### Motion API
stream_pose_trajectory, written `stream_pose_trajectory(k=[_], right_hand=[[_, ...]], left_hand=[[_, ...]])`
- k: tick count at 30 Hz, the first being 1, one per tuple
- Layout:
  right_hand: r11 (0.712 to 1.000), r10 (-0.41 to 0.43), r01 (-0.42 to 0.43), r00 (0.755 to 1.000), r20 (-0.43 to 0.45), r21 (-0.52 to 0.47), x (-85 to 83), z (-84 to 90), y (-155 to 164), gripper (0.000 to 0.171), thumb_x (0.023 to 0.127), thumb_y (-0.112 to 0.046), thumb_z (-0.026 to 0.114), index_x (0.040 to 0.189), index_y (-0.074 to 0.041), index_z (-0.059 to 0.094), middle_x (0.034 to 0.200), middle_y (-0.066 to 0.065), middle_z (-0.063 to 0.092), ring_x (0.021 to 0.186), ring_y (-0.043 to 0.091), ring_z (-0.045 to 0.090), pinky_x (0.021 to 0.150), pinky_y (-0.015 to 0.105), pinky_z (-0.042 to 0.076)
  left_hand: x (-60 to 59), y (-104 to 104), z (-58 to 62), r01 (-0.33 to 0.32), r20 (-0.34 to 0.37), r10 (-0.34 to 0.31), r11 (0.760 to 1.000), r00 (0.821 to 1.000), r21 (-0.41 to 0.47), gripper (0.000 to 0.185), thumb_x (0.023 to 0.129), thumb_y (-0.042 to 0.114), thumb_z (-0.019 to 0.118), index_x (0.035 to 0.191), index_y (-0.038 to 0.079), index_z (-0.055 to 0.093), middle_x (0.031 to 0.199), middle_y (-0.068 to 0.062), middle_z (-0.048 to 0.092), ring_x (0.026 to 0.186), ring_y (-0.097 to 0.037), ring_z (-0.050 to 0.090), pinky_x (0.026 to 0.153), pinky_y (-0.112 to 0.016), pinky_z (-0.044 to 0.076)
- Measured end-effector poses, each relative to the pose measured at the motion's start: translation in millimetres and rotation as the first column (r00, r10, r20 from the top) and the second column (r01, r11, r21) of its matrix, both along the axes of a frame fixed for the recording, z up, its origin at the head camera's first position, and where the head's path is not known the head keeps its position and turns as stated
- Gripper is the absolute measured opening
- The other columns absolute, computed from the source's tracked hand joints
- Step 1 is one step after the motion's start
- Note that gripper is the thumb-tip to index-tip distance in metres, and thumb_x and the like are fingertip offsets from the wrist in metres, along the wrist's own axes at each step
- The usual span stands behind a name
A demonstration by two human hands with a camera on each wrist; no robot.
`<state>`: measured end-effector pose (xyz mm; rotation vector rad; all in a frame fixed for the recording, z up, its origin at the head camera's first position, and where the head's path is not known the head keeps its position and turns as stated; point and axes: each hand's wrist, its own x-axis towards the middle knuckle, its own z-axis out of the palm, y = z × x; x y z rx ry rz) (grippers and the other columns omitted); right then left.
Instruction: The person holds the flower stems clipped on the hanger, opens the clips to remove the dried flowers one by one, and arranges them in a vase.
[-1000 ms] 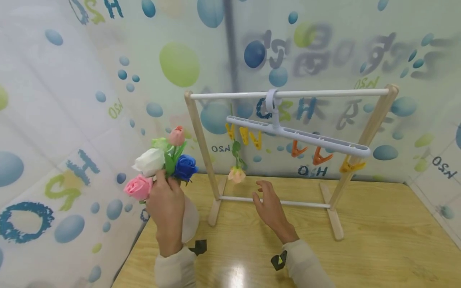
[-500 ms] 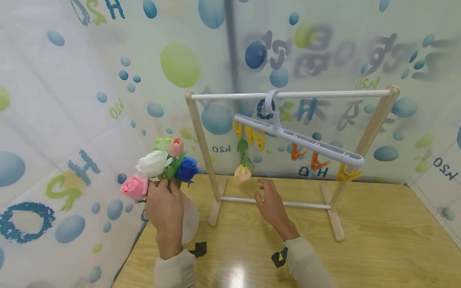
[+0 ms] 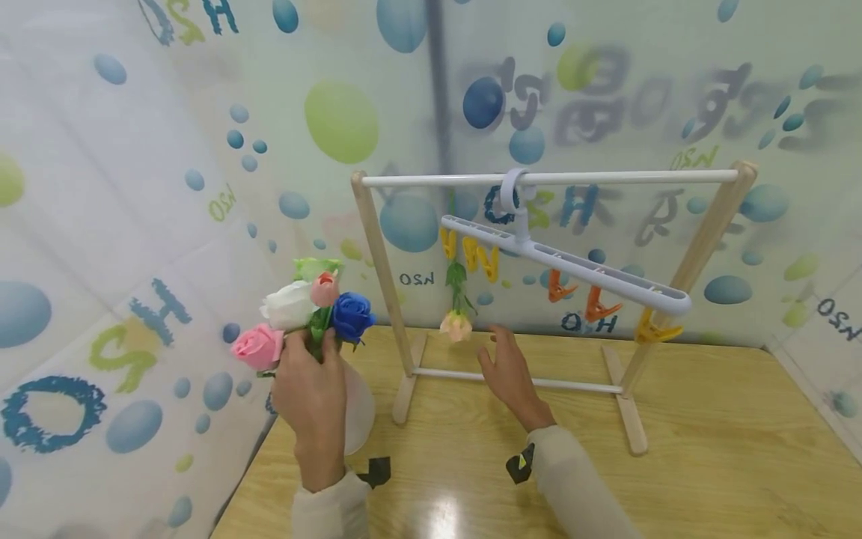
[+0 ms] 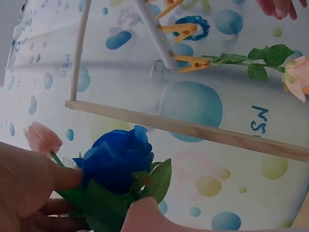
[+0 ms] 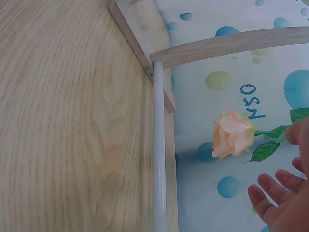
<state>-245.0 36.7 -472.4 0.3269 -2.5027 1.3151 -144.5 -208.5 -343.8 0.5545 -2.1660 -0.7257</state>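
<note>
My left hand [image 3: 311, 389] is at the bunch of artificial flowers, thumb and fingers pinching the green stem of a pink tulip [image 3: 325, 290]. Around it stand a blue rose [image 3: 352, 317], a white rose [image 3: 288, 305], a pink rose [image 3: 259, 346] and a pale green flower [image 3: 316, 268]. Their pale vase [image 3: 359, 412] is partly hidden behind the hand. My right hand [image 3: 509, 376] hovers with relaxed fingers before the rack, holding nothing. Close to its left, a peach rose [image 5: 233, 135] hangs head down from a yellow clip [image 4: 194, 63] at the hanger's left end.
A wooden rack [image 3: 375, 262] with white bars stands on the wooden table [image 3: 727, 419]. From its top bar hangs a tilted light-blue hanger [image 3: 599, 268] with yellow clips [image 3: 490, 263] and orange clips [image 3: 596, 305]. Patterned sheeting [image 3: 404, 112] closes off the back and sides.
The pink tulip has sunk lower among the flowers as my left hand shifted slightly. The hanger has swung a little, carrying the peach rose to the right. My right hand has hardly moved.
</note>
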Motion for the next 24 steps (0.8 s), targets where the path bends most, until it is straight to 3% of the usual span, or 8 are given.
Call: stream_pose_trajectory(k=[5,7,9,12,15,19,22,24], right_hand=[[1.0,0.026,-0.026,1.0,0.001,-0.013,-9.7,1.5,-2.5,0.053,0.1,-0.02,0.055,0.144,0.005,0.038,0.143,0.026,0.045,0.125,0.042,0.051,0.1,0.055,0.044],[0.999,0.038,-0.038,0.999,0.012,-0.008,-14.4,2.0,-4.2,0.056,0.1,-0.02,0.056,0.145,0.005,0.036,0.145,0.026,0.043,0.128,0.041,0.049,0.103,0.055,0.042],[0.999,0.054,-0.054,0.998,0.033,-0.009,-18.9,2.1,-6.3,0.06,0.1,-0.021,0.057,0.148,0.004,0.033,0.147,0.026,0.042,0.13,0.04,0.048,0.105,0.055,0.041],[0.995,0.091,-0.088,0.993,0.075,-0.04,-24.6,3.5,-9.5,0.066,0.1,-0.024,0.057,0.152,0.002,0.026,0.15,0.026,0.038,0.135,0.042,0.044,0.107,0.057,0.038],[0.989,0.131,-0.122,0.984,0.118,-0.081,-28.2,6.0,-12.5,0.071,0.1,-0.027,0.057,0.154,-0.001,0.019,0.154,0.026,0.033,0.14,0.043,0.037,0.11,0.059,0.035],[0.982,0.17,-0.155,0.974,0.151,-0.103,-32.7,9.3,-17.0,0.076,0.1,-0.03,0.057,0.156,-0.004,0.013,0.16,0.025,0.022,0.146,0.042,0.026,0.115,0.059,0.027],[0.978,0.192,-0.176,0.968,0.16,-0.111,-35.2,12.1,-21.6,0.078,0.1,-0.03,0.058,0.157,-0.006,0.01,0.161,0.024,0.018,0.147,0.042,0.023,0.116,0.059,0.025],[0.973,0.211,-0.192,0.965,0.158,-0.128,-36.2,14.9,-25.4,0.079,0.1,-0.03,0.059,0.157,-0.007,0.009,0.161,0.025,0.017,0.147,0.042,0.022,0.116,0.06,0.024]], left_hand=[[-0.8,2.8,-3.8,-0.047,-0.159,0.043,0.999,0.986,-0.018,0.05,0.09,0.046,0.068,0.101,-0.002,0.06,0.096,-0.019,0.058,0.078,-0.04,0.061,0.065,-0.053,0.05],[-1.7,3.8,-5.2,-0.057,-0.23,0.05,0.998,0.972,-0.024,0.052,0.089,0.047,0.068,0.1,-0.003,0.058,0.098,-0.02,0.055,0.077,-0.039,0.059,0.064,-0.051,0.049],[-2.7,5.3,-6.4,-0.056,-0.322,0.045,0.998,0.946,-0.024,0.052,0.09,0.045,0.069,0.101,-0.004,0.057,0.099,-0.022,0.052,0.075,-0.036,0.056,0.062,-0.046,0.048],[-3.4,8.4,-7.8,-0.03,-0.478,0.012,0.999,0.879,-0.03,0.043,0.093,0.035,0.069,0.099,-0.005,0.055,0.096,-0.024,0.05,0.07,-0.025,0.048,0.06,-0.033,0.04],[-4.9,12.0,-8.5,0.02,-0.619,-0.048,0.998,0.784,-0.052,0.031,0.09,0.023,0.063,0.096,-0.006,0.054,0.091,-0.024,0.048,0.067,-0.017,0.039,0.06,-0.024,0.03],[-8.0,16.5,-8.6,0.067,-0.738,-0.118,0.993,0.665,-0.098,0.021,0.084,0.013,0.057,0.09,-0.007,0.054,0.083,-0.023,0.047,0.064,-0.017,0.037,0.061,-0.019,0.028],[-9.3,20.0,-7.8,0.08,-0.783,-0.153,0.988,0.603,-0.131,0.015,0.08,0.007,0.054,0.086,-0.007,0.053,0.079,-0.022,0.046,0.06,-0.023,0.036,0.06,-0.019,0.027],[-10.0,21.8,-7.9,0.086,-0.796,-0.174,0.985,0.58,-0.152,0.013,0.081,0.006,0.053,0.085,-0.007,0.052,0.078,-0.022,0.046,0.061,-0.026,0.038,0.06,-0.019,0.029]])
